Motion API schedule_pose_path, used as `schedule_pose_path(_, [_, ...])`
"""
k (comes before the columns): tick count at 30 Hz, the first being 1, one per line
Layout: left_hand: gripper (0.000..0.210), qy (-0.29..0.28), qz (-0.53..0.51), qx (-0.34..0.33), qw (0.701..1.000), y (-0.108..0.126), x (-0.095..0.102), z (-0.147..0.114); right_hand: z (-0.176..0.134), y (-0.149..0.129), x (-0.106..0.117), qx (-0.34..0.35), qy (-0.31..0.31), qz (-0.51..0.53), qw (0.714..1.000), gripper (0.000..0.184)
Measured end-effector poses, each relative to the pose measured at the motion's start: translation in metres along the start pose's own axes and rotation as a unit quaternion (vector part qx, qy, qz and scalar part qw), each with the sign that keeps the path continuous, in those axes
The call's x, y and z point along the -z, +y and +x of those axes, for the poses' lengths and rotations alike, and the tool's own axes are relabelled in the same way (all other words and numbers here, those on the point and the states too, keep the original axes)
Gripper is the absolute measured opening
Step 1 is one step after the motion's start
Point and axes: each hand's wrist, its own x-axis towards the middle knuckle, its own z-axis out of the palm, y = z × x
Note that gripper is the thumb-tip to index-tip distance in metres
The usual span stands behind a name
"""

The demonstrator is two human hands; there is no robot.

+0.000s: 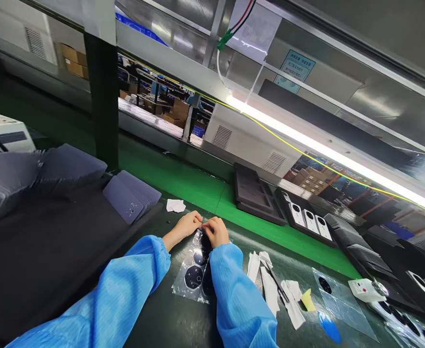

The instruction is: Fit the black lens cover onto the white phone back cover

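At the centre of the frame, the left hand [188,224] and the right hand [216,231] are brought near each other at the upper end of a clear plastic sheet [183,288] bearing round black discs [193,278]. The fingers of both are bent and drawn in narrow; whether they are closed on anything cannot be told. The sheet is laid on the dark green bench [154,304] in the lower centre, its right edge partly covered by the right sleeve [230,285]. To its left, a strip of bench is left up to the slanting edge of a black mat [70,232], on which grey panels [130,195] are stacked. The upper side is bordered by a white tissue [176,206], just beside the left hand. On the right, room is narrowed by white paper strips [270,292] and tweezers [278,284]; farther up, black trays [257,193] are set.
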Motion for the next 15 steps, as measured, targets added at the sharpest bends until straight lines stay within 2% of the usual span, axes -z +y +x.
schedule_pose_path(5, [0.018,0.028,0.025,0.005,0.999,0.002,-0.003,0.004,-0.01,0.001,0.005,0.064,-0.001,-0.02,0.998,0.009])
schedule_pose_path(9, [0.017,0.059,0.053,-0.021,0.997,0.002,-0.009,0.011,-0.028,0.0,0.014,0.104,-0.007,-0.02,0.994,0.008])
schedule_pose_path(12, [0.019,0.084,0.068,-0.052,0.993,-0.001,-0.014,0.019,-0.047,-0.001,0.021,0.106,-0.009,-0.024,0.994,0.01])
schedule_pose_path(15, [0.024,0.095,0.066,-0.099,0.988,-0.002,-0.016,0.021,-0.068,-0.009,0.028,0.073,-0.009,-0.045,0.996,0.013])
